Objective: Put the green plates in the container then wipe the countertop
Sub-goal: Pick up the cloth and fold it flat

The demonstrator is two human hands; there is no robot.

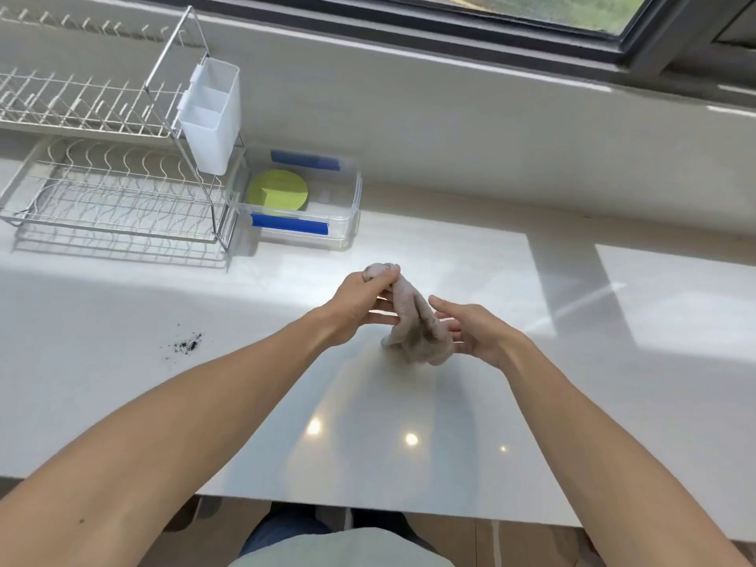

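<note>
1. Two bare forearms reach out over the white countertop (409,476).
2. Left hand (360,304) pinches the top of a grey cloth (413,321), lifting it; right hand (470,329) is spread open, fingers against the hanging cloth.
3. Dark crumbs (186,345) lie to the left, well apart from the hands.
4. Farther back, green plates (278,191) sit inside the clear container (347,223), beside a wire rack (110,186).

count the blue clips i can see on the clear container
2: one blue clip on the far wall of the clear container, one blue clip on the near wall. Others may be hidden.
</note>
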